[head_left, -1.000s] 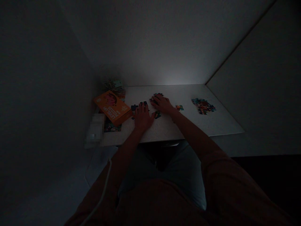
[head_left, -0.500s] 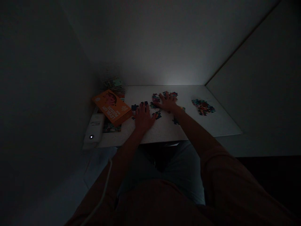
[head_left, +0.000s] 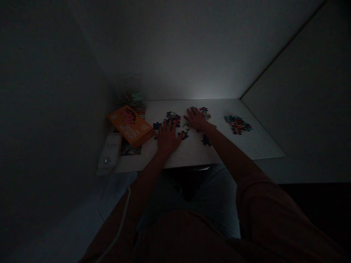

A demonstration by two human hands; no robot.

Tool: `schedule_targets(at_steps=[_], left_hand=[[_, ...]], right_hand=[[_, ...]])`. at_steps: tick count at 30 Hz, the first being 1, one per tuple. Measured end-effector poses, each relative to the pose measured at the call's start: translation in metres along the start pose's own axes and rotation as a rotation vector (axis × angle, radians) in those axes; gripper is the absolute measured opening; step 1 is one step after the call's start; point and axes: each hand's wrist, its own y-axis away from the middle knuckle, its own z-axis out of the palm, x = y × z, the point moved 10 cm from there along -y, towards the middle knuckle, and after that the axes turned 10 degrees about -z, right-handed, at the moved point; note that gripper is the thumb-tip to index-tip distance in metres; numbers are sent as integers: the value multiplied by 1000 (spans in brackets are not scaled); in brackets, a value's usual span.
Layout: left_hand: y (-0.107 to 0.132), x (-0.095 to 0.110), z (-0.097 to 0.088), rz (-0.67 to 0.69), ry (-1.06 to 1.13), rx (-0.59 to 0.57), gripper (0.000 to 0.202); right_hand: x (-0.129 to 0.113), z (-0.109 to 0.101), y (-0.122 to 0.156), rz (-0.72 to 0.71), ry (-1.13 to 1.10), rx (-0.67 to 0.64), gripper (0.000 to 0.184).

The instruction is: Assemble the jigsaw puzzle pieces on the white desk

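My left hand (head_left: 167, 137) lies flat with its fingers spread, the fingertips at the near edge of a cluster of puzzle pieces (head_left: 173, 116). A dark piece (head_left: 157, 126) shows left of those fingers, and another piece (head_left: 183, 135) touches or lies close to the thumb. Farther right, my right hand (head_left: 196, 119) is also spread open, resting over colourful puzzle pieces (head_left: 204, 110) that show past its fingers. Under the right wrist more dark pieces (head_left: 206, 140) are partly hidden. The dim light hides the finer picture on the pieces.
A pile of puzzle pieces (head_left: 237, 124) lies at the right of the white table (head_left: 189, 155). At left, an orange puzzle box (head_left: 131, 125) rests tilted on a printed sheet (head_left: 131, 149), beside a white device (head_left: 110, 150). Walls (head_left: 175, 54) enclose the table's back and sides.
A cluster of pieces from beside my right hand now sits farther left, above my left fingers. My right hand has shifted slightly; my left hand stays nearly in place.
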Motion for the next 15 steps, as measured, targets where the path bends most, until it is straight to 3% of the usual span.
schedule_targets(at_steps=[3, 7, 11, 15], left_hand=[[1, 5, -1, 41, -5, -11, 78], [3, 14, -1, 118, -20, -46, 72], [5, 22, 1, 217, -12, -56, 68], [9, 31, 7, 329, -17, -95, 64]], right_hand=[[22, -8, 21, -45, 20, 12, 77], [47, -17, 50, -65, 45, 85, 83], [71, -18, 82, 20, 82, 158, 82], [74, -15, 104, 33, 52, 209, 81]])
